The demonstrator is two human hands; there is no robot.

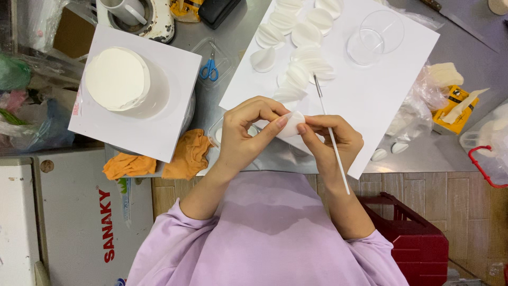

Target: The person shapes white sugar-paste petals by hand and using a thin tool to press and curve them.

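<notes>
— above the lilac lap, at the near edge of the big white board [381, 69], what does each hand hold?
— the left hand [243, 132] and right hand [330, 139] both pinch one thin white folded petal disc [291, 125] between thumb and fingertips; the right also holds a slim white brush [332, 139].
— and around them?
— more white folded discs [296, 53] lie on the board, a clear plastic cup [373, 37] beside them; a round white cake [119, 79] sits left, orange cloths [188, 153] below it.
</notes>
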